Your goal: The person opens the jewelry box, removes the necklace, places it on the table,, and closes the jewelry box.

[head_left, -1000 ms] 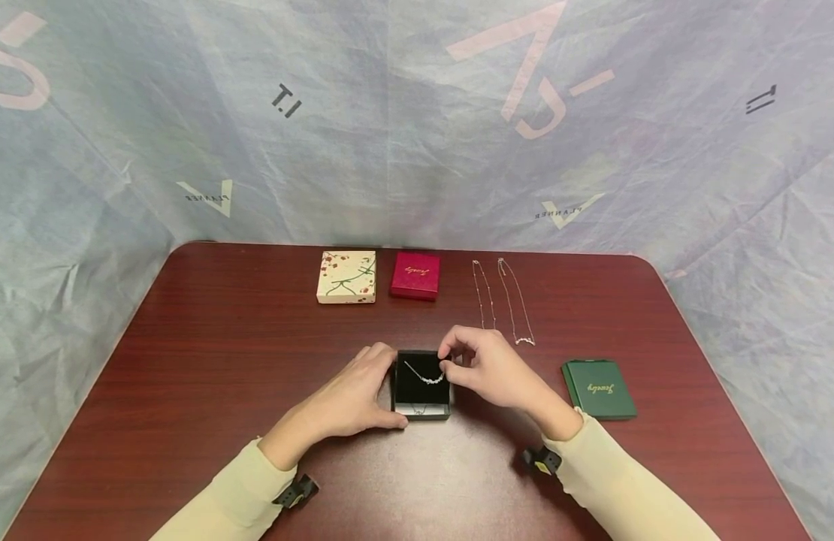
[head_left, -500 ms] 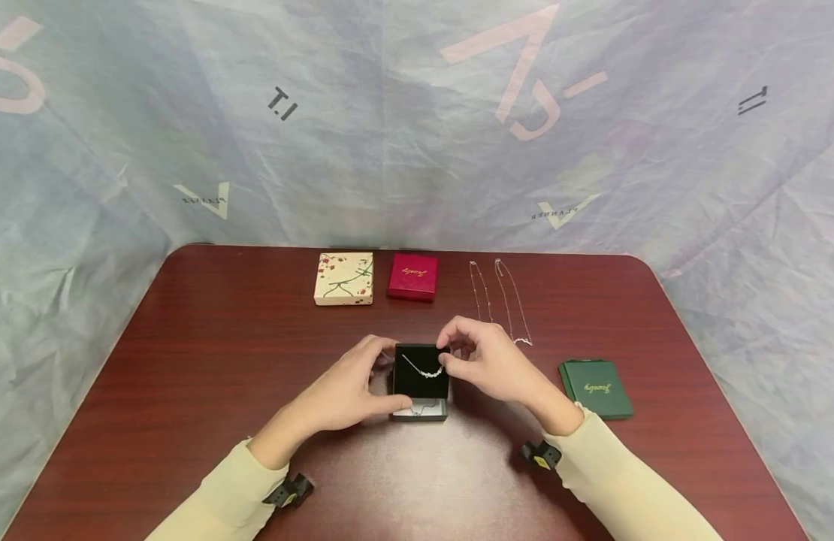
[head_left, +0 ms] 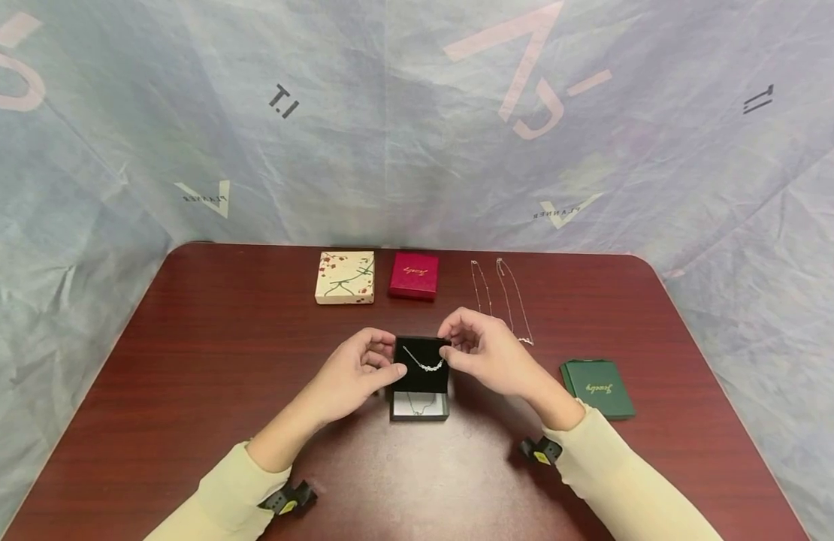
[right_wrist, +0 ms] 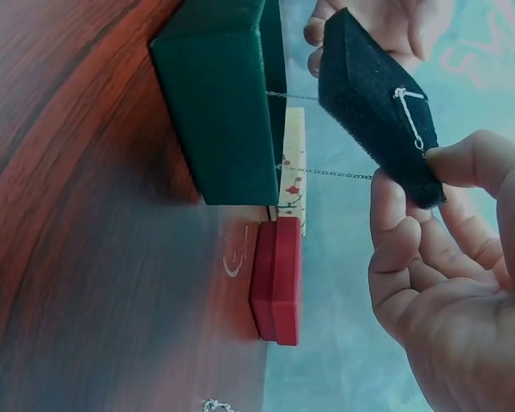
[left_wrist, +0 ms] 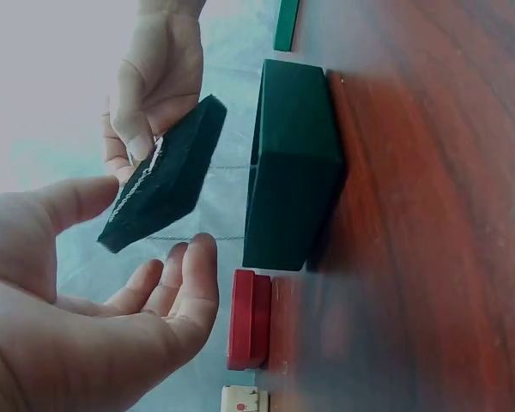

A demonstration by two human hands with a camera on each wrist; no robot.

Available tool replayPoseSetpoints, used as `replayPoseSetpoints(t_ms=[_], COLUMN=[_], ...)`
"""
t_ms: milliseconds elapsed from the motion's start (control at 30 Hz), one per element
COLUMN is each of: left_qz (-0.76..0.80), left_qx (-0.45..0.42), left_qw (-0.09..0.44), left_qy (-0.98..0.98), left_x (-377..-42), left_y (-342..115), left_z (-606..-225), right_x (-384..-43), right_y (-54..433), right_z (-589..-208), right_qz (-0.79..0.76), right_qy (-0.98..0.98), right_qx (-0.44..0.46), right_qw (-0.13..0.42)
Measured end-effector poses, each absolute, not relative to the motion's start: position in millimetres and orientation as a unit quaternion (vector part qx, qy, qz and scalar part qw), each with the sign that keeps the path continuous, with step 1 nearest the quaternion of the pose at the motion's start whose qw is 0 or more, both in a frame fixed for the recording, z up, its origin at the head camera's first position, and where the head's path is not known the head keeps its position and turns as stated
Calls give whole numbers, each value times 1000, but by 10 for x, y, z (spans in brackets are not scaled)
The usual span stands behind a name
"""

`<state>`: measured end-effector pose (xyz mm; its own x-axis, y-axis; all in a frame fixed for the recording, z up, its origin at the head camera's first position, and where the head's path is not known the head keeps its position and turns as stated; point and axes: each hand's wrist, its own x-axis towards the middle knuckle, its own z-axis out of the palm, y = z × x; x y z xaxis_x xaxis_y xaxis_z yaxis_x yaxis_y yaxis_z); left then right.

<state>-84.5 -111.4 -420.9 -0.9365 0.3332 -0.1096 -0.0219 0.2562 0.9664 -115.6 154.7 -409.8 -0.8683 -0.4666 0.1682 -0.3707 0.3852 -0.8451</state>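
My right hand pinches the right side of a black velvet jewelry pad, thumb on its front and fingers behind. A silver necklace lies across the pad's front, and its thin chain runs from behind the pad down into a dark green box base. The pad is tilted above the box, apart from it in both wrist views. Beside the pad's left edge is my left hand, its fingers loosely curved and the thumb near the edge, holding nothing.
A green lid marked "Jewelry" lies to the right. At the back stand a floral cream box and a red box. Two more necklaces lie at the back right, one with a beaded pendant.
The pad has risen out of the box in my right hand, uncovering the box's pale inside and the chain. My left hand has let go of the box and moved up beside the pad.
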Motion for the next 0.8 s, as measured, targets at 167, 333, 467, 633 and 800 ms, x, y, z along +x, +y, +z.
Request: replayPoseSetpoints(t_ms=[167, 333, 467, 633, 800], left_qz=[616, 642, 658, 668, 678], left_qx=[82, 86, 83, 71, 63], left_qw=[152, 148, 146, 153, 157], left_qy=[768, 747, 734, 725, 716], left_x=[-832, -822, -815, -813, -809], left_y=[-1086, -1064, -1060, -1058, -1045], left_z=[-4196, -4209, -4228, -4253, -4266], right_x=[-1175, -1190, -1195, -1184, -1150], right_y=[1535, 1520, 1508, 1511, 1531], right_z=[-4072, -4071, -4088, -4100, -4100], right_qz=[-508, -519, -524, -511, -464], right_qy=[824, 819, 817, 825, 843], right_qx=[-243, -236, -233, -238, -272], right_qw=[51, 58, 62, 50, -15])
